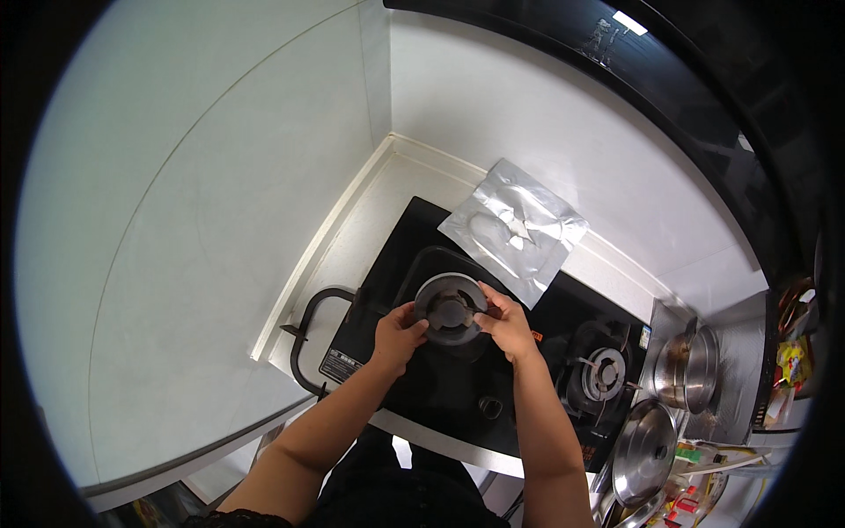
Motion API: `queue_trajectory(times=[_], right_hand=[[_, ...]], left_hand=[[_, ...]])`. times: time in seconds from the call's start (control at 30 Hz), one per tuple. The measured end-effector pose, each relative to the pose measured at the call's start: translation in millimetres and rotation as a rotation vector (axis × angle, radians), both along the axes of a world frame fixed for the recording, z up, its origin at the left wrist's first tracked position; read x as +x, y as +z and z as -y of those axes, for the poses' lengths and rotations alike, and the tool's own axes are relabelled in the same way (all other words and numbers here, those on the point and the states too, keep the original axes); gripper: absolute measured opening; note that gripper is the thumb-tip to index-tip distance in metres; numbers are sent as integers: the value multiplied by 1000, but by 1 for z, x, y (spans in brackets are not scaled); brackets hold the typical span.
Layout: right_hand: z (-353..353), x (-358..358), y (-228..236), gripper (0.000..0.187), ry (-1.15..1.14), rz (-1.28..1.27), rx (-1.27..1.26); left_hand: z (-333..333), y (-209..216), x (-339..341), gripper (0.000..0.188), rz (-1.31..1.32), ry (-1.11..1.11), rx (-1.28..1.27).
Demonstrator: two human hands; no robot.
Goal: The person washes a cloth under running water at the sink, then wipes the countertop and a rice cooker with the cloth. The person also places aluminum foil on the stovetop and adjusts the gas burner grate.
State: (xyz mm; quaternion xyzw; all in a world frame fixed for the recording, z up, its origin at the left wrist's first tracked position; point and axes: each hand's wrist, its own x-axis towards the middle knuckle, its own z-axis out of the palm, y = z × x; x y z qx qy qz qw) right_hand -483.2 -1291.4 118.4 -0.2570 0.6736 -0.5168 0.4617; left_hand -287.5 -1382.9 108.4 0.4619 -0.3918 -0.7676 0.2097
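My left hand (401, 338) and my right hand (506, 326) are both closed on the rim of a round, dark grey burner drip pan (431, 289). Fingers and thumbs pinch it from opposite sides. It is at the left burner place of a black glass gas cooktop (458, 396); whether it rests there or is just above I cannot tell. A dark round piece shows at the pan's middle. Left of my left hand, a black pan support (304, 339) lies off its burner, over the cooktop's left edge. Behind the pan, a crumpled silver foil sheet (554, 224) with a torn middle leans at the wall.
The right burner (604, 374) keeps its pan support on. Beyond it stand a steel pot (687, 370) and a steel lid (645, 449). A control knob (490, 407) sits at the cooktop's front. A black range hood (669, 70) overhangs the back right.
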Motion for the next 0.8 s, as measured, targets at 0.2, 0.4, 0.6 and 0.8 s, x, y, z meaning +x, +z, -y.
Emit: queue_trajectory(times=[0.2,0.4,0.6,0.8], right_hand=[[4,-8,2,60,8,57,91],[10,-13,-8,60,20,62,23],[17,-17,-15,59,15,-14,48],[20,-16,-17,59,-32,80,97]], left_hand=[[-2,5,-8,46,53,9,45],[-7,-1,-17,40,56,105,15],[-2,-4,-26,44,76,102,22],[1,-5,-28,44,136,53,23]])
